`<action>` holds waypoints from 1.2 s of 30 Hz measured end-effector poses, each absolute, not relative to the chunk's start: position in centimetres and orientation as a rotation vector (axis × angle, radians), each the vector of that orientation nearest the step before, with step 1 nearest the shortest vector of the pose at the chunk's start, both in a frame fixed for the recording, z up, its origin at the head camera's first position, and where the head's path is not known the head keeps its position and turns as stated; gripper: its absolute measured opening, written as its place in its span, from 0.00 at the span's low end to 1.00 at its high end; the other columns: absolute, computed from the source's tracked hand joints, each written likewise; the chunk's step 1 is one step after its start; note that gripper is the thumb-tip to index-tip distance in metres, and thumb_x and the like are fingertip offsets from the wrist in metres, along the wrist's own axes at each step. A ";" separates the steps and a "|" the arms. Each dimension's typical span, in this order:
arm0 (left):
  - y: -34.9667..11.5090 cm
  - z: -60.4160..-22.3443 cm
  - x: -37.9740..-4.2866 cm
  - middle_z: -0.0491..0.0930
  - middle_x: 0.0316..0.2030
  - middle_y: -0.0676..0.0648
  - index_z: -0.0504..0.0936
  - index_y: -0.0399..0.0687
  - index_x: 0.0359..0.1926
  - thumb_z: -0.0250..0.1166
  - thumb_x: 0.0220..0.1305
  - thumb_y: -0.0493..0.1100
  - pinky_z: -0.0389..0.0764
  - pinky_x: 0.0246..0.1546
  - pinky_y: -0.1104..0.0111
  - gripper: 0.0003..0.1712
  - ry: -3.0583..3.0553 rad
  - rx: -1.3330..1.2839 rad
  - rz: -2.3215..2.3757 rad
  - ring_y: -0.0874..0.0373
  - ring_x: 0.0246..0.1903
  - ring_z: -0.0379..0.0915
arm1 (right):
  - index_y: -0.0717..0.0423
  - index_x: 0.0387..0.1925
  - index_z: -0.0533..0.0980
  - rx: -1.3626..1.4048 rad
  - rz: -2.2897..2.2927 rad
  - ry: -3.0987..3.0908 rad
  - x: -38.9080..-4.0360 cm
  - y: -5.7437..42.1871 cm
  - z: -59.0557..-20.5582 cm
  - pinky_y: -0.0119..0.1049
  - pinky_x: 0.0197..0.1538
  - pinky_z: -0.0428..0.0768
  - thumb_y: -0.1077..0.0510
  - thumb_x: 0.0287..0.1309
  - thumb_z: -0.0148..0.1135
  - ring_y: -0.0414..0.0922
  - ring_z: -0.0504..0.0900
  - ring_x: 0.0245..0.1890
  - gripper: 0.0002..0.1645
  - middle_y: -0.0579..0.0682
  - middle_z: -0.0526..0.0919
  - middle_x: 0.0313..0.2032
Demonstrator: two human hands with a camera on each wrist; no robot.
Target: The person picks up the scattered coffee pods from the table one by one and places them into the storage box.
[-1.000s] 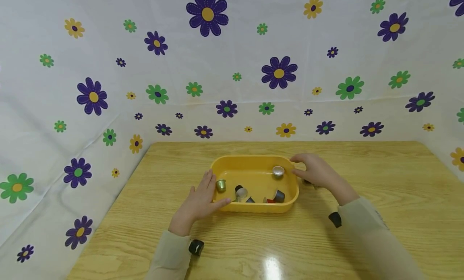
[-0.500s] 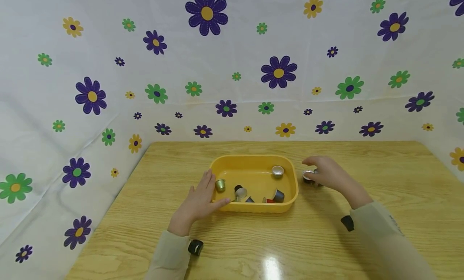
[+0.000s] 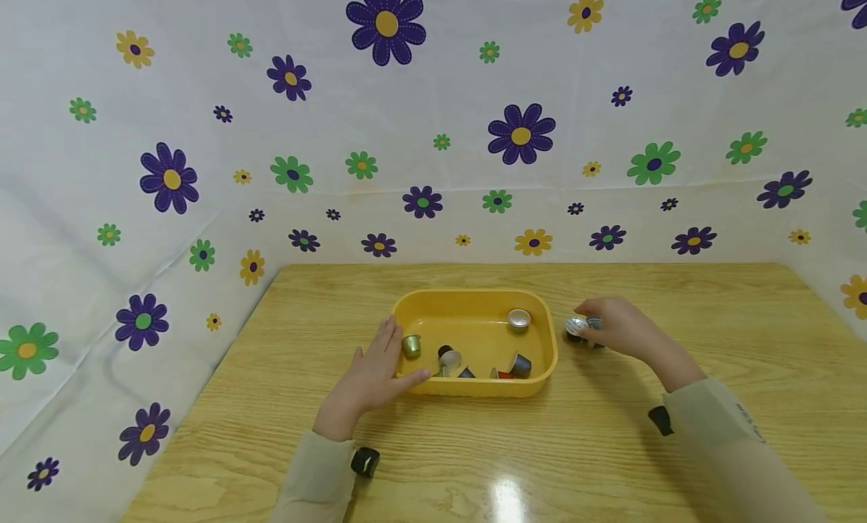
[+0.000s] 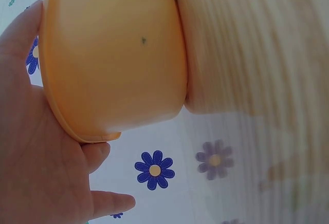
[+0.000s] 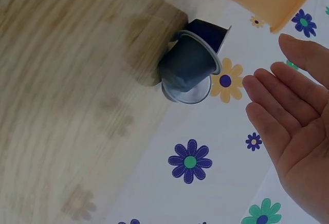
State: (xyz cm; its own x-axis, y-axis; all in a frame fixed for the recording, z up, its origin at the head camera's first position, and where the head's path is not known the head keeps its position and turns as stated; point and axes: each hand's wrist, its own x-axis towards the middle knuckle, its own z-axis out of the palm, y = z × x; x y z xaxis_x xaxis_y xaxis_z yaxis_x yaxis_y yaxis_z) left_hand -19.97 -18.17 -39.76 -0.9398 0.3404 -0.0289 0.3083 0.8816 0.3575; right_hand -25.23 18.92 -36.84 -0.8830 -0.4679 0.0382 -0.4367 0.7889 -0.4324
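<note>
My left hand (image 3: pixel 369 376) rests against the left end of a yellow tray (image 3: pixel 474 388), fingers straight along the rim and thumb over the front edge. In the left wrist view its palm (image 4: pixel 41 152) lies at the tray's rim. My right hand (image 3: pixel 622 330) hovers right of the tray, over a small cluster of coffee capsules on the table; a silver-topped capsule (image 3: pixel 576 326) and a grey capsule (image 3: pixel 595 323) show beside its fingertips. The right wrist view shows the loosely bent, unfilled fingers (image 5: pixel 272 100) apart from a blue-grey capsule (image 5: pixel 186 63) and a dark capsule (image 5: pixel 209 33).
Inside the tray lie several coffee capsules: a green capsule (image 3: pixel 411 347) at left, a silver capsule (image 3: pixel 518 319) at the back right, a dark blue capsule (image 3: pixel 521 366) and a red capsule (image 3: pixel 504 375) near the front. A flower-printed cloth (image 3: pixel 447 229) stands behind the wooden table (image 3: pixel 433 448).
My right hand has moved right, from the tray's right rim to over the capsules on the table, which are now more exposed. The left hand has stayed in place.
</note>
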 end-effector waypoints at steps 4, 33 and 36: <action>-18.2 -39.7 -20.0 0.33 0.67 0.39 0.41 0.32 0.66 0.47 0.55 0.70 0.45 0.54 0.39 0.55 2.960 0.513 0.541 0.50 0.65 0.28 | 0.72 0.44 0.73 -0.722 -0.657 2.906 -25.5 19.3 -37.3 0.50 0.45 0.72 0.63 0.51 0.60 0.58 0.75 0.43 0.20 0.63 0.78 0.41; -18.2 -39.8 -20.2 0.34 0.67 0.39 0.42 0.32 0.66 0.47 0.55 0.70 0.46 0.53 0.39 0.55 2.961 0.511 0.534 0.50 0.65 0.28 | 0.57 0.26 0.75 -0.775 -0.593 2.834 -25.8 20.4 -38.9 0.40 0.33 0.70 0.66 0.47 0.60 0.44 0.68 0.26 0.02 0.48 0.76 0.26; -18.2 -39.8 -20.1 0.34 0.67 0.39 0.42 0.32 0.66 0.47 0.55 0.70 0.45 0.53 0.39 0.55 2.962 0.513 0.537 0.50 0.65 0.28 | 0.57 0.25 0.75 -0.770 -0.585 2.832 -25.8 20.4 -39.0 0.37 0.31 0.67 0.65 0.47 0.60 0.43 0.67 0.25 0.02 0.47 0.74 0.25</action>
State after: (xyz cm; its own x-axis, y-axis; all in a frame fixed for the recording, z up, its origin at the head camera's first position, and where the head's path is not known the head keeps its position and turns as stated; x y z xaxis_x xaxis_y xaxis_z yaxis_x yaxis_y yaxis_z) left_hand -20.13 -18.18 -39.79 -0.9399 0.3405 -0.0262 0.3096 0.8819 0.3555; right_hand -25.81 20.38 -38.99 -0.8574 -0.5130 -0.0404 -0.4550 0.7925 -0.4061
